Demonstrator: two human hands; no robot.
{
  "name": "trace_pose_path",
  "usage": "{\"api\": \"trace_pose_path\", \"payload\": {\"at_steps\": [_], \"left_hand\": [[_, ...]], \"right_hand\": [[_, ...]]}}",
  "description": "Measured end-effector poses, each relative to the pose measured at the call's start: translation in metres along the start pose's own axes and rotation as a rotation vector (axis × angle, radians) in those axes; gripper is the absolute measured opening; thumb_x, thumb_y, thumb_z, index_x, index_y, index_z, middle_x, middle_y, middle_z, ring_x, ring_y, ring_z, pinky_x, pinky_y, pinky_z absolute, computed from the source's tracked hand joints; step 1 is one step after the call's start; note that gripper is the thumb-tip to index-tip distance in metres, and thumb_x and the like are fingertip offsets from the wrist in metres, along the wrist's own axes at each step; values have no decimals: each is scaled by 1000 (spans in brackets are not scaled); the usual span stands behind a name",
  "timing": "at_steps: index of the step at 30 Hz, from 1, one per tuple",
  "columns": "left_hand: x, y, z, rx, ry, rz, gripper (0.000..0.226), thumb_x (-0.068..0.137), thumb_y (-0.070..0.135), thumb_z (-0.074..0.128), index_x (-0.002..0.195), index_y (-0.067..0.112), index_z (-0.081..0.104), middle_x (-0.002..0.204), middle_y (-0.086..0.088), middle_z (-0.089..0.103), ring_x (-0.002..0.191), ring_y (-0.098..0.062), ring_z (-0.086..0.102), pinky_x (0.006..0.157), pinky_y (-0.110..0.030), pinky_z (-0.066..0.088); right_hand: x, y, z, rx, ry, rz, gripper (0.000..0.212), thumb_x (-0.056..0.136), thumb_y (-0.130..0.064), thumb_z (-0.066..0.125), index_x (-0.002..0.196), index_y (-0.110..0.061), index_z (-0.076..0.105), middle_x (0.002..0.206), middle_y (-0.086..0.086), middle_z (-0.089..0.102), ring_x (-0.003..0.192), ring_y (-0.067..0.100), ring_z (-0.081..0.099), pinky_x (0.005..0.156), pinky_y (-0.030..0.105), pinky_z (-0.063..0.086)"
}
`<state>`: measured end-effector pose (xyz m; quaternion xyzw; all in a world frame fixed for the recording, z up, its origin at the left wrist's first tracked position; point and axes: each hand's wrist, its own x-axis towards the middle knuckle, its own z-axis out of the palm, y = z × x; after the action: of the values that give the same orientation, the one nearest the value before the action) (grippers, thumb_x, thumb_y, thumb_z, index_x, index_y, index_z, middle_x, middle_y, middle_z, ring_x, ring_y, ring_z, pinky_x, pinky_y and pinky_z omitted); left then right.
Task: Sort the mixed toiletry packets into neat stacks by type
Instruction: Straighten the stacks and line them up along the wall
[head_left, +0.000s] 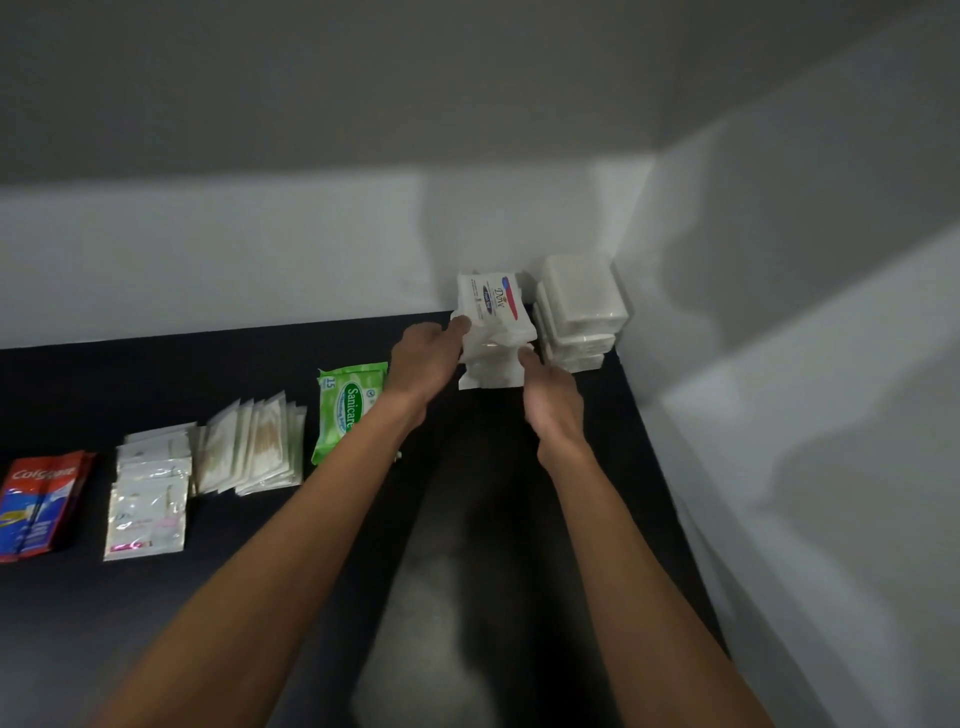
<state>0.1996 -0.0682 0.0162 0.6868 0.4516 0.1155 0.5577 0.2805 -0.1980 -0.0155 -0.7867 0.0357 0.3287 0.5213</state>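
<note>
A stack of white Dove soap bars (494, 322) stands on the dark table (291, 519) near the back right corner. My left hand (426, 361) grips the stack's left side and my right hand (551, 400) holds its front right side. Right of it sits a stack of plain white boxes (579, 312) against the wall. To the left lie a green Sanicare wipes pack (348, 408), a fanned row of cotton-bud packets (254, 447), white Dove sachets (148, 493) and red Colgate sachets (41, 506).
White walls (779, 364) close the table at the back and on the right. A pale blurred patch (431, 623) lies on the table between my forearms.
</note>
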Motion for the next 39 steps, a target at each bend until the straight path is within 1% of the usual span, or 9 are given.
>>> {"api": "trace_pose_path", "payload": {"at_steps": [2,6,11,14,18,21,25,34,39], "left_hand": [[-19,0,-16,44,103,100,31,105,39,58,115,14,74,106,6,70,97,-13,65,81,-28,46],[-40,-19,-56,18,290,196,27,103,33,61,124,20,71,112,9,73,103,-9,68,94,-27,51],[-48,-58,-91,-5,389,148,33,105,29,59,135,16,63,125,3,69,115,-12,63,99,-27,46],[-51,-80,-106,-23,390,75,37,106,28,57,138,11,57,125,-1,67,113,-16,62,96,-30,47],[-56,-100,-115,-70,250,-19,11,109,23,49,113,18,58,93,7,65,83,-11,62,63,-23,46],[-54,-118,-118,-129,80,-88,18,110,26,45,120,19,58,108,2,71,95,-13,69,81,-31,57],[-51,-132,-124,-189,-79,-146,34,109,31,44,136,20,61,123,-1,74,108,-16,72,100,-42,57],[-40,-142,-133,-134,-213,-122,48,100,41,49,145,25,57,124,7,75,113,-13,72,108,-43,54],[-38,-149,-139,-97,-257,-53,52,93,28,71,144,24,57,125,9,74,114,-8,70,101,-30,54]], "right_hand": [[-15,10,5,2,6,-31,33,104,-53,55,112,-21,61,106,2,65,98,18,64,100,45,54],[-41,22,29,-49,-56,-111,46,99,-57,59,135,-28,60,123,-4,68,114,18,66,105,49,53],[-61,26,66,-59,-149,-125,40,100,-52,61,130,-26,64,118,-5,71,109,15,68,102,44,56],[-71,25,92,-95,-169,-140,35,100,-51,63,123,-25,64,116,-5,71,102,11,68,85,30,54],[-82,31,119,-125,-190,-176,34,103,-43,62,130,-24,60,119,-7,66,95,3,60,69,17,40],[-89,40,135,-134,-187,-198,38,105,-38,58,139,-22,56,121,-3,65,92,0,58,70,17,41],[-98,54,152,-131,-165,-205,39,109,-37,50,145,-25,54,116,-7,64,93,3,59,77,25,45],[-97,56,158,-232,-163,-289,47,113,-46,38,156,-31,48,134,-3,68,116,15,64,97,32,47],[-97,53,145,-269,-276,-296,53,111,-39,41,162,-31,40,150,2,59,121,13,56,98,31,40]]}}
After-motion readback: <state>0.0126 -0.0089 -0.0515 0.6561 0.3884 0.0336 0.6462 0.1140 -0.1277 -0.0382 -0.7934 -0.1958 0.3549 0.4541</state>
